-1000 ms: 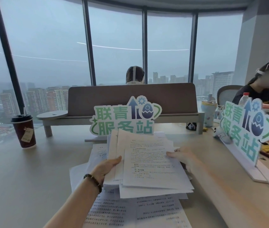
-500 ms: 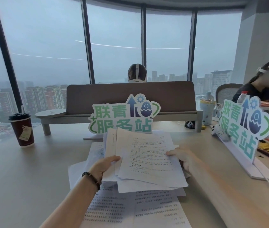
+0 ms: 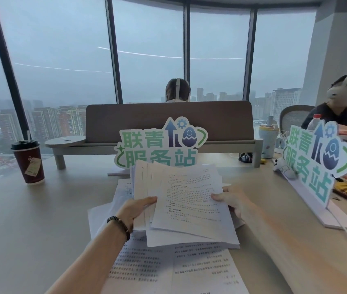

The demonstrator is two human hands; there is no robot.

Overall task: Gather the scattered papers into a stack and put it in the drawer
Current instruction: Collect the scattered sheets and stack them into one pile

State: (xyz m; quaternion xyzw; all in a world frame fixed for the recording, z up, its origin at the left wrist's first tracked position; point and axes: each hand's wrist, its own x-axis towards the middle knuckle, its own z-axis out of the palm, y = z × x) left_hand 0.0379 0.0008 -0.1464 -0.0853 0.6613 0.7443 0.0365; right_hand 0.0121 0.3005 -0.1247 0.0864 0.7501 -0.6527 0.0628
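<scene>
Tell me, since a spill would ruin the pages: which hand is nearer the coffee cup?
Left. The left hand grips the paper stack on the side facing the coffee cup; the right hand holds the stack's far side.

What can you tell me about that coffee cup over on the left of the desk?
The coffee cup is a tall dark red paper cup with a black plastic lid and a thin straw or stirrer poking up. A small tan tag or label shows on its side. It stands upright on the pale desk near the window, apart from the papers, and neither hand touches it.
</scene>
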